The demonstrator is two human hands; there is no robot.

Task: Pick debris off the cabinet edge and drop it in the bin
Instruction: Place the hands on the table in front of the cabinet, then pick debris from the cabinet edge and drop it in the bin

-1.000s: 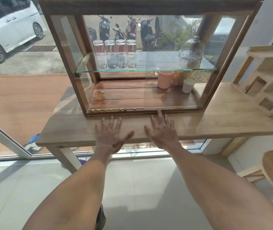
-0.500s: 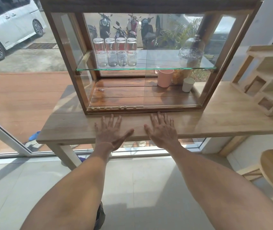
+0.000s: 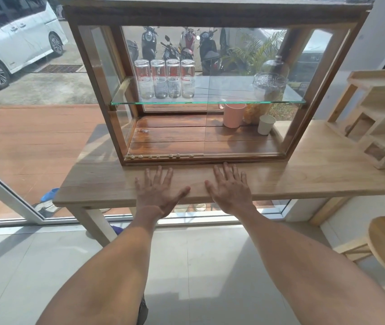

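The debris [image 3: 161, 156] is a row of small pale crumbs along the cabinet's [image 3: 210, 18] front bottom edge, toward its left half, just above the tabletop [image 3: 315, 170]. My left hand [image 3: 157, 192] and right hand [image 3: 230, 187] lie flat, fingers spread and empty, on the tabletop's front edge, just short of that row. I'd pinch each crumb singly with the left; no bin is visible.

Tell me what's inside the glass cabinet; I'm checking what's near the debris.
In the glass cabinet: four glasses and a lidded glass jar on the shelf; below, a pink mug, a white cup, debris along the front edge. The mug partly hides yellowish contents.
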